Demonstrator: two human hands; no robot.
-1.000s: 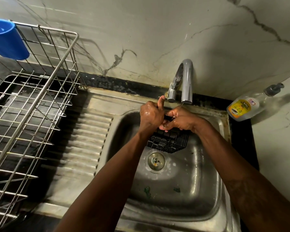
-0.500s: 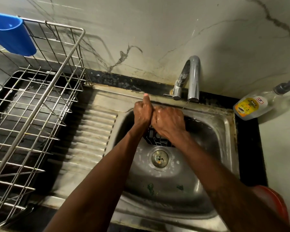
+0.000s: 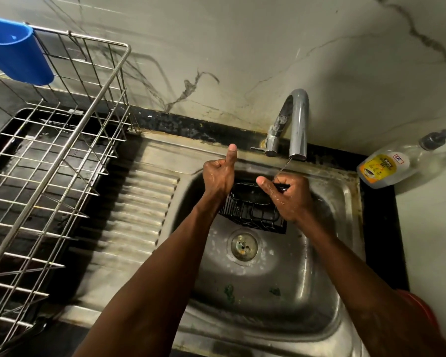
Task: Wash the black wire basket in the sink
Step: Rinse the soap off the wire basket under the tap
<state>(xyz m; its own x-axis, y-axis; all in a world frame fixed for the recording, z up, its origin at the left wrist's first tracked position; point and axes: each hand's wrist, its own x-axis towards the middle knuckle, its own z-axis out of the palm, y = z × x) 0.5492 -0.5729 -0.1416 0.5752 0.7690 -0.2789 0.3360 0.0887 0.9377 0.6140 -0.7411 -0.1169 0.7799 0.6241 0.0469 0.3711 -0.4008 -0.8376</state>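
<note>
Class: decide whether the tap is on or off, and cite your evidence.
On, barely: a thin stream of water falls from the tap onto the right hand gripping the black wire basket.

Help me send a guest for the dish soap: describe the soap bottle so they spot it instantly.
Start at the steel sink and find the curved faucet at its back edge. Right of the faucet, just past the sink's back right corner, sits the soap bottle. It is the only bottle there: clear plastic, yellow label, grey pump top.
</note>
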